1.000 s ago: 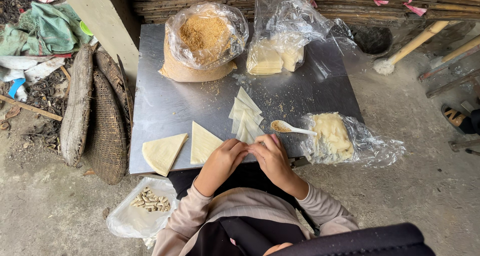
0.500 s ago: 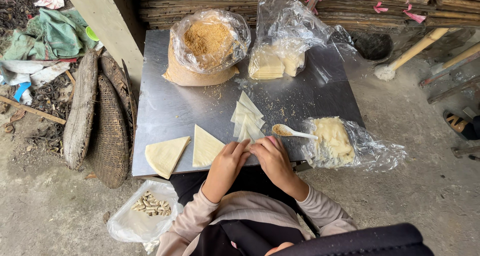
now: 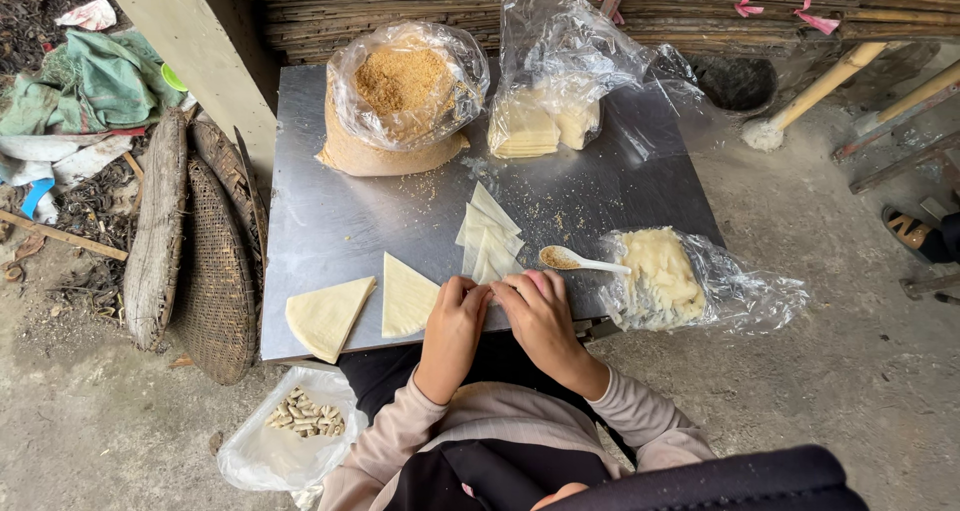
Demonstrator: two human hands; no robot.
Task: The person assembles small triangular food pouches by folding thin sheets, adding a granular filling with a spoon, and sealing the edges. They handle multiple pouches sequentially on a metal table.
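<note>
Hands meet at the near edge of a square metal table (image 3: pixel 330 211), seen from above the seated person. The left hand (image 3: pixel 453 321) and the right hand (image 3: pixel 540 316) are drawn close together, fingertips touching, both curled over something small at the table's front edge. What they pinch is hidden beneath the fingers; it is likely one of the thin pale wrappers, but I cannot tell for sure.

Compared with the view a second ago, little has moved. Both hands sit in nearly the same spot, only pressed a touch tighter together, which suggests slow, fine finger work rather than any reach for something new.

Just beyond the fingertips lies a fanned stack of triangular wrappers (image 3: pixel 487 236). To the left, two larger pale triangles (image 3: pixel 365 306) lie flat and apart from the hands. To the right, a white spoon (image 3: pixel 582 262) with brown filling in its bowl rests on the table, untouched, its handle pointing toward a plastic bag of pale shredded dough (image 3: pixel 665 276) hanging over the table's right edge.

At the far side stand an open bag of brown crumbly filling (image 3: pixel 402 86) and a clear bag of stacked wrappers (image 3: pixel 545 121). On the ground by the person's left knee sits a plastic bag of small finished rolls (image 3: pixel 305 414).
</note>
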